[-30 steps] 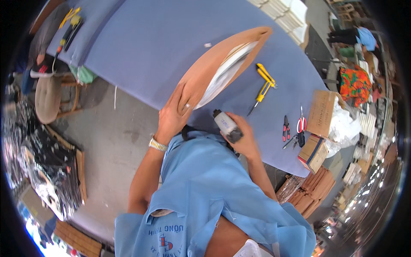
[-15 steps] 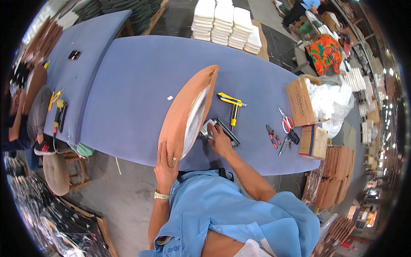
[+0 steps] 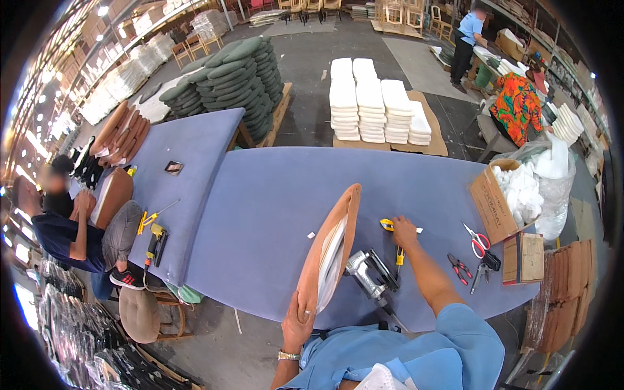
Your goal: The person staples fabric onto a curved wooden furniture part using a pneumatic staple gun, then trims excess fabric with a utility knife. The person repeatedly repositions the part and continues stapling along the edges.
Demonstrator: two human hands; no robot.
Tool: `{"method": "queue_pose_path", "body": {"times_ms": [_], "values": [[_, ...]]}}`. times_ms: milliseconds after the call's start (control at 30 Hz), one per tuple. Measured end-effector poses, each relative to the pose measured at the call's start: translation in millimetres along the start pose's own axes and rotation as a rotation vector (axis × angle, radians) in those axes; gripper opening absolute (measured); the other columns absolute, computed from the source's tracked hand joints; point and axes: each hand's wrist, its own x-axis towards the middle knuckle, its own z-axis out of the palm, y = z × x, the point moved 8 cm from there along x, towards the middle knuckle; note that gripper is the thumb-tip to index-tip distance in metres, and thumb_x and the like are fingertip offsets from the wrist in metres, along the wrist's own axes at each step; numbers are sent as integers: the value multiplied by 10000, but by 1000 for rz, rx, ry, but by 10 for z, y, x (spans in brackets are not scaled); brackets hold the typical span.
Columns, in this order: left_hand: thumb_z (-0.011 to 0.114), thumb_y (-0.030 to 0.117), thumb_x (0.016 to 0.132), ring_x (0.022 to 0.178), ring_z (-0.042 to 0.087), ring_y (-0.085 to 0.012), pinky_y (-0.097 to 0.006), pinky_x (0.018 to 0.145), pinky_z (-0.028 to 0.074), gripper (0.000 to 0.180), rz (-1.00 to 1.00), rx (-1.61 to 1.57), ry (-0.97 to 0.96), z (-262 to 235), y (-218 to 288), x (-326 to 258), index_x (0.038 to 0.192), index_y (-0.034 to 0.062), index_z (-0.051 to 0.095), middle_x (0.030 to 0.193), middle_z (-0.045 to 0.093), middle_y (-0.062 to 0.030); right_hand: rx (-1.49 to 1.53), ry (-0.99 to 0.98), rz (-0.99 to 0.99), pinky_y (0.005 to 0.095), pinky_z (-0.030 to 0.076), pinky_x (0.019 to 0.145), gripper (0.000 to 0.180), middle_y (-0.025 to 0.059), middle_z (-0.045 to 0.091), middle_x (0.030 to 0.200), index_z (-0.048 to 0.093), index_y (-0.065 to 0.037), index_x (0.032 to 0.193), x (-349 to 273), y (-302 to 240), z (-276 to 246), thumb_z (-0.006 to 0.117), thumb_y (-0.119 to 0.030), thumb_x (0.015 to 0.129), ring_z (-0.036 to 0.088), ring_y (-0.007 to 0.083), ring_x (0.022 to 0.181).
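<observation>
Cushion [image 3: 318, 253], open side rightward, tilts over the table [image 3: 260, 227] beside the stapler [image 3: 368, 275], its near end clamped by the left hand [image 3: 297, 328]'s fingers, best held firm while the right hand [image 3: 405, 233] covers the yellow tool [image 3: 400, 256], finger closure there impossible to tell.

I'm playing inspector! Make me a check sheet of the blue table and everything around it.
Surface: plain blue table; no tears seen.
Job's things: brown cushion, open along one side, white inside; silver staple gun beside it.
Clutter: white scrap, red-handled pliers, red-handled scissors.
Hands: left hand holds the cushion's near end; right hand over yellow tools, grip hidden.
Cables: hose from staple gun toward near table edge.
Surroundings: stacked white pads, stacked green cushions, person seated left.
</observation>
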Motion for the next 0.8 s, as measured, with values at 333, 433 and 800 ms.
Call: {"method": "queue_pose_path", "body": {"times_ms": [333,433,800], "values": [[804,294,875,1228,652,-413,-466,978,555,836,-31,-3,-16,15,-13,-50,1570,46,412,1457,599,-217,179,-165,312,561,547,983,791,215,543,1432,441,-128,1527,-886,344,-121,815,-290,850,641,439,1211],[800,292,882,1250,638,-420,-465,997,547,827,3,-15,-27,65,49,-26,1567,36,412,1482,576,-225,243,-126,313,547,539,995,1018,232,530,1405,221,-179,1653,-1101,335,-19,818,-250,831,633,456,1203],[806,289,886,1297,618,-402,-455,1048,521,812,-12,-40,-3,-4,-12,-25,1556,23,433,1457,593,-241,120,123,82,516,543,981,635,215,572,1397,586,-193,1448,-824,529,-386,778,-245,845,624,403,1210]]}}
